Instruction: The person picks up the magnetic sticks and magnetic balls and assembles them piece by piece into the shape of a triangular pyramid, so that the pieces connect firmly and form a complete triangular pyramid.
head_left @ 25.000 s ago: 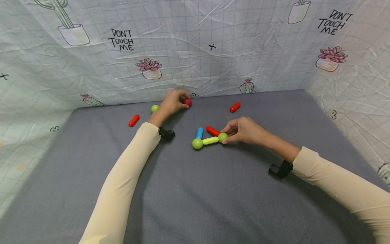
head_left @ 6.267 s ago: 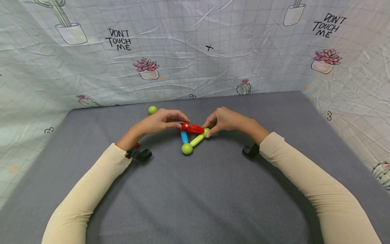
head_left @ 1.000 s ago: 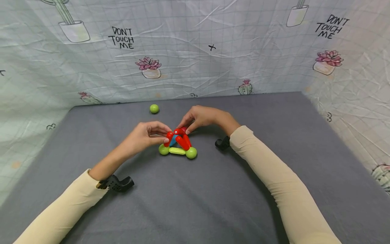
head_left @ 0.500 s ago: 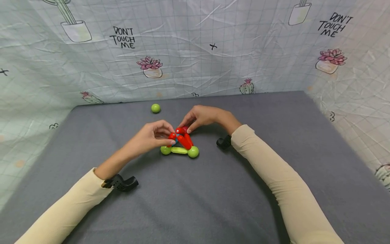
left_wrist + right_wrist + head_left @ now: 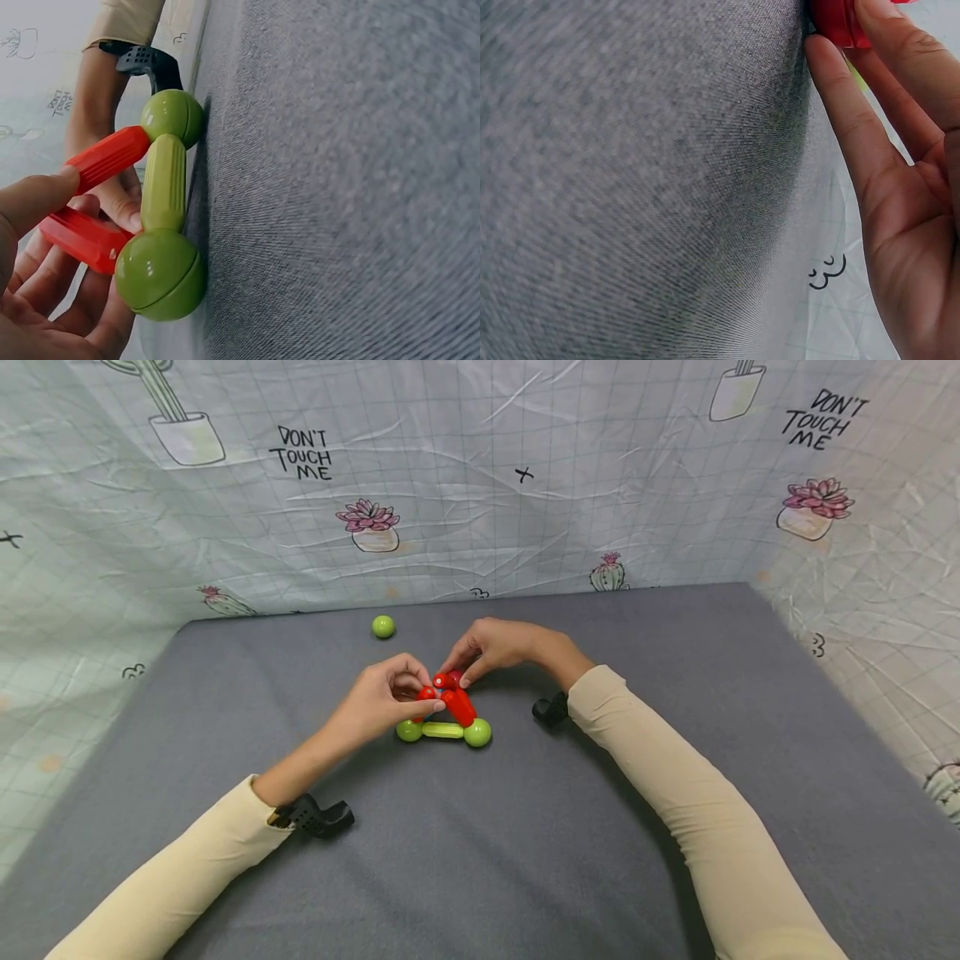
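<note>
A magnetic rod-and-ball frame lies mid-table. Two green balls (image 5: pixel 477 732) joined by a yellow-green rod (image 5: pixel 443 730) form its near edge. From them, one red rod (image 5: pixel 112 159) and another red rod (image 5: pixel 86 238) rise at a slant. My left hand (image 5: pixel 371 702) grips these two rods near their upper ends, thumb on one, fingers at the other. With thumb and fingers, my right hand (image 5: pixel 498 645) pinches the dark red ball (image 5: pixel 838 21) at the far corner, where one more red rod (image 5: pixel 441 681) points up toward the left. The blue rod is mostly hidden behind my left fingers.
A loose green ball (image 5: pixel 383 627) sits near the table's back edge. Grey cloth covers the table (image 5: pixel 480 860). A printed fabric backdrop (image 5: pixel 465 510) stands behind and at both sides.
Earlier the red ball and several red rods were apart from the frame; now they are joined to it. Lately my left hand shifted right, its thumb reaching the right red rod. My right hand stays put.
</note>
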